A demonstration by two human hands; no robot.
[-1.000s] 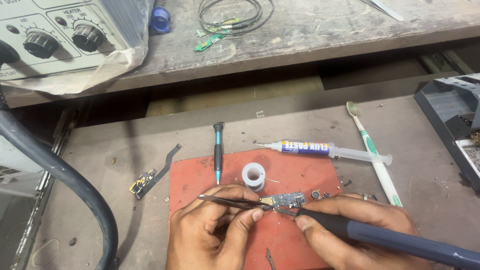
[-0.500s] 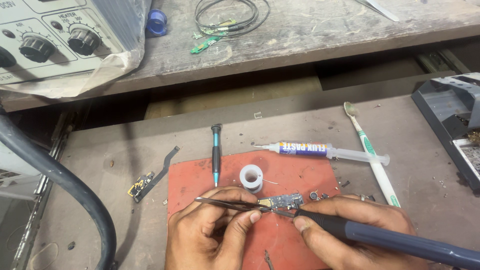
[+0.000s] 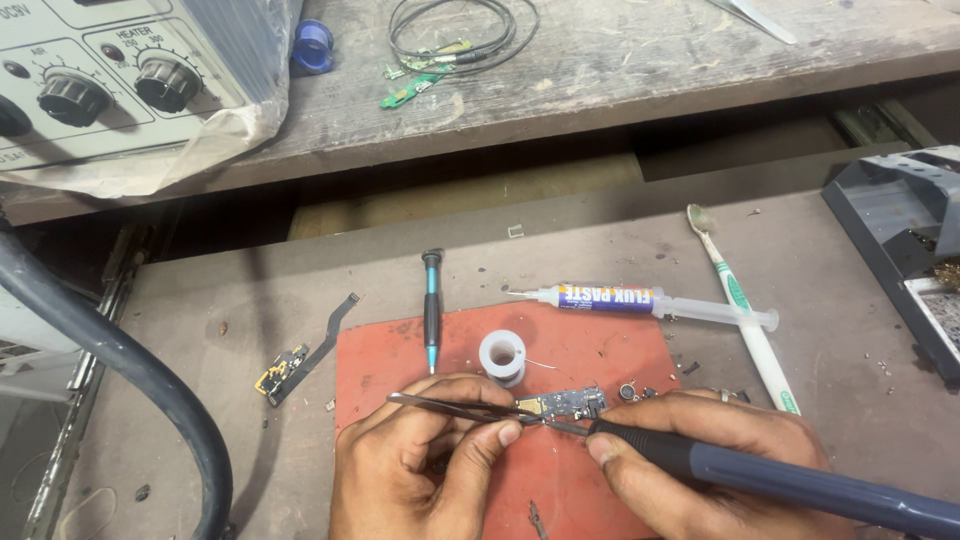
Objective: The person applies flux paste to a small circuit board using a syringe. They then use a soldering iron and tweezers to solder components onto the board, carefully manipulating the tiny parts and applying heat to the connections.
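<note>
Hands (image 3: 560,470) with tweezers (image 3: 450,405), soldering iron (image 3: 760,478)

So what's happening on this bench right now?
A person is soldering a small circuit board on a red mat. The left hand holds tweezers against the board, and the right hand holds a soldering iron with its tip at the board. A solder spool, screwdriver, flux syringe and toothbrush lie nearby.

A single head-worn camera looks steeply down, close above the tabletop (image 3: 800,260), facing its far edge and raised shelf (image 3: 620,70).
</note>
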